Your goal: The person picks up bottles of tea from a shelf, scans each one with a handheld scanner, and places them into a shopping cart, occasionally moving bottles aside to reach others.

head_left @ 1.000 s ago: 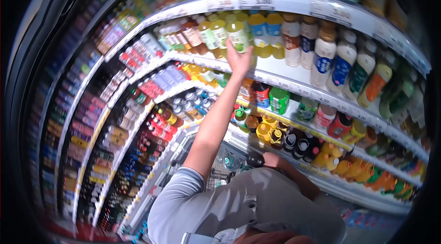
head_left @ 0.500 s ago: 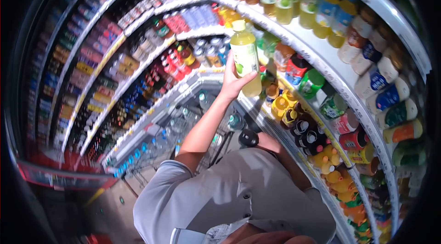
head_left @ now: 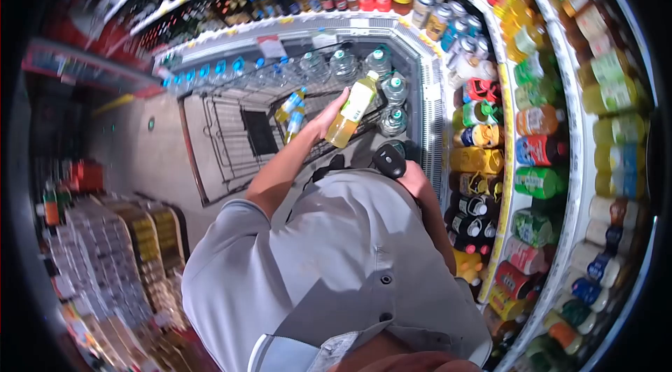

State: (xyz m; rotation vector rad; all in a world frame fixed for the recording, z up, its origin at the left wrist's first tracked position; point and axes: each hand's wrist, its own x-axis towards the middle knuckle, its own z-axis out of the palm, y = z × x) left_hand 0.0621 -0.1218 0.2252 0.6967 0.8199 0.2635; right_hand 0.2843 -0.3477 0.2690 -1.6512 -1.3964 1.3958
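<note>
My left hand (head_left: 327, 118) is closed around a bottle of yellow-green drink (head_left: 353, 109) with a pale label and light cap. The bottle tilts, cap up and to the right, above the wire shopping cart (head_left: 222, 144). Inside the cart lie two yellow drink bottles (head_left: 290, 104) with blue labels. Close to my waist, my right hand (head_left: 414, 180) holds a black rounded device (head_left: 389, 161); most of its fingers are hidden behind it.
Large water bottles (head_left: 343, 64) line the low ledge behind the cart. Shelves of juice and soda bottles (head_left: 539, 150) curve along my right side. At lower left, stacked cartons (head_left: 105, 260) stand on the floor (head_left: 140, 137).
My view has swung left, bringing the cart into fuller sight. The left hand has lowered the drink bottle from in front of the shelves to over the cart. The right hand keeps the black device.
</note>
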